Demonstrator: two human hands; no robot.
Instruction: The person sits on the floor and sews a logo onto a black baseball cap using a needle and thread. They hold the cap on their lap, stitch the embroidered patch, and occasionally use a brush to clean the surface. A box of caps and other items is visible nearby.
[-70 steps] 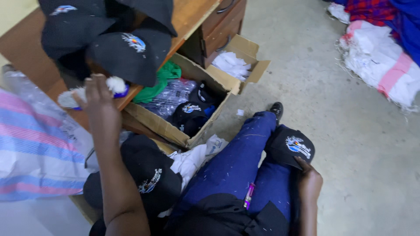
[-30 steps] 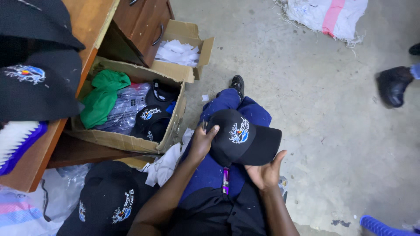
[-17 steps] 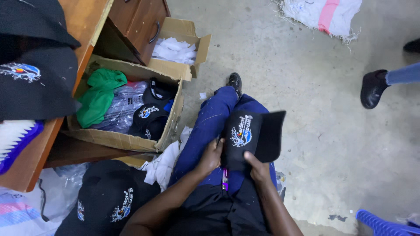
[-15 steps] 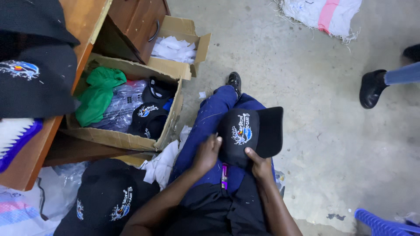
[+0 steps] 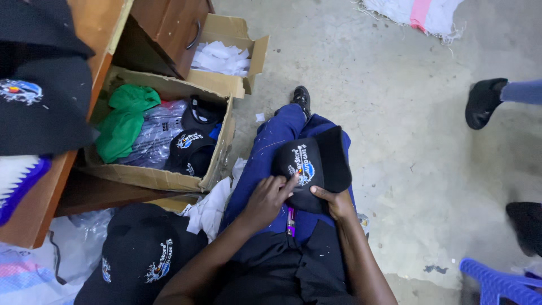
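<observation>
Black cap point(image 5: 316, 169) with a blue and white embroidered emblem lies on the person's lap, across the blue trouser legs point(image 5: 271, 147), its flat brim pointing up and to the right. Fingers point(image 5: 289, 183) of the left hand point(image 5: 265, 199) are stretched out, the index finger pressing on the cap's front panel just beside the emblem, so this hand is touching rather than clenched around it. Right hand point(image 5: 337, 202) grips the cap's lower edge, thumb on top and the other fingers tucked beneath. A pink pen-like object point(image 5: 291, 220) sits against the dark clothing just below the cap. To the left, a cardboard box point(image 5: 169, 178) on the floor holds a green cloth point(image 5: 125, 118), clear plastic bags and more black caps. A smaller box point(image 5: 237, 56) of white paper scraps stands behind it. Beside the left arm lies another black cap point(image 5: 141, 257). A wooden table point(image 5: 96, 34) bearing more caps fills the upper left. Another person's black shoe point(image 5: 483, 101) rests on the concrete floor at right.
</observation>
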